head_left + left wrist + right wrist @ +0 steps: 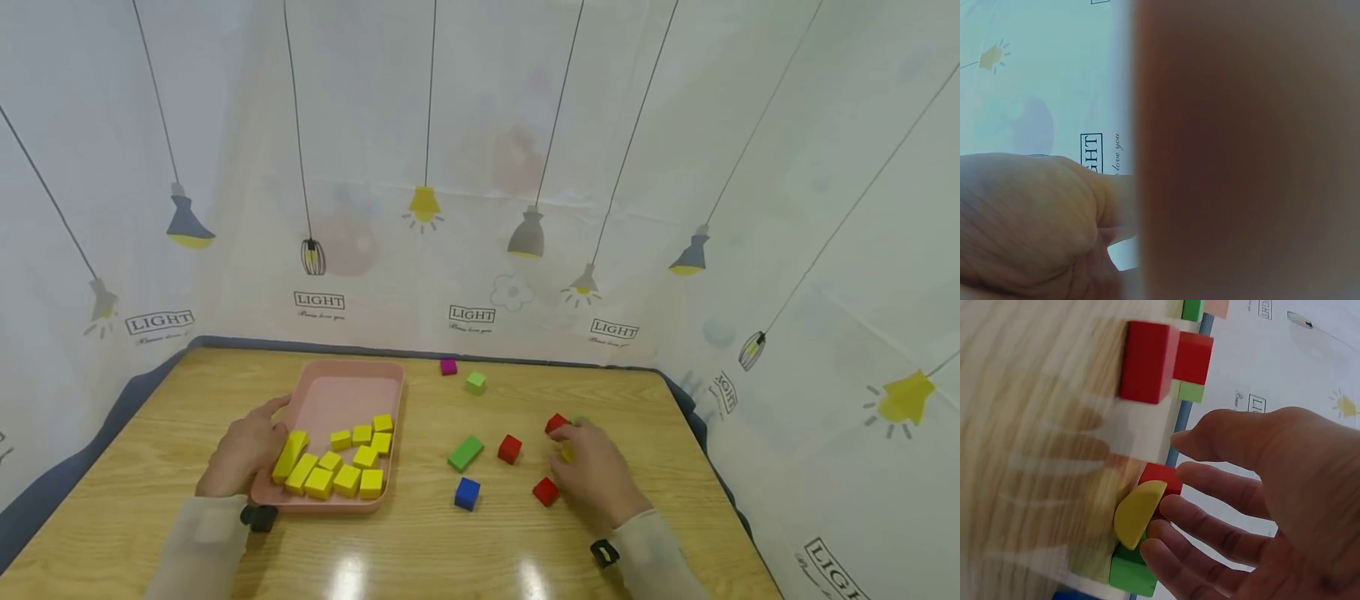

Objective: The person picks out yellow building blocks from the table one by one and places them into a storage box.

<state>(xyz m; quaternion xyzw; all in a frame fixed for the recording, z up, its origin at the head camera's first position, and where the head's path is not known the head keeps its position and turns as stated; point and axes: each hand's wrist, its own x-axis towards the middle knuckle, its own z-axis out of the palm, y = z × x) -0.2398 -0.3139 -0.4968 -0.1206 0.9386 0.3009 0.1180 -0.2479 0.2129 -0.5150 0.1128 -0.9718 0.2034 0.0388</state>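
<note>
My left hand (243, 450) holds the left rim of a pink tray (345, 371), its fingertips partly hidden. Yellow blocks lie inside, mostly cubes, with a longer wedge-like one (291, 457) by that hand. In the left wrist view, a blurred brown surface covers much of the left hand (1029, 219). My right hand (596, 471) reaches down over the table's right side, fingers spread and slightly bent. Close to its fingertips stands a yellow half-round block (1140, 514), in front of a red block (1163, 480) and a green block (1133, 570). Nothing is gripped there.
Between tray and right hand lie a long green block (466, 452), a blue cube (467, 493) and red cubes (510, 449), (546, 492). Farther back sit a purple cube (448, 367) and a light green cube (476, 383). A printed curtain (480, 250) surrounds the wooden table (427, 550).
</note>
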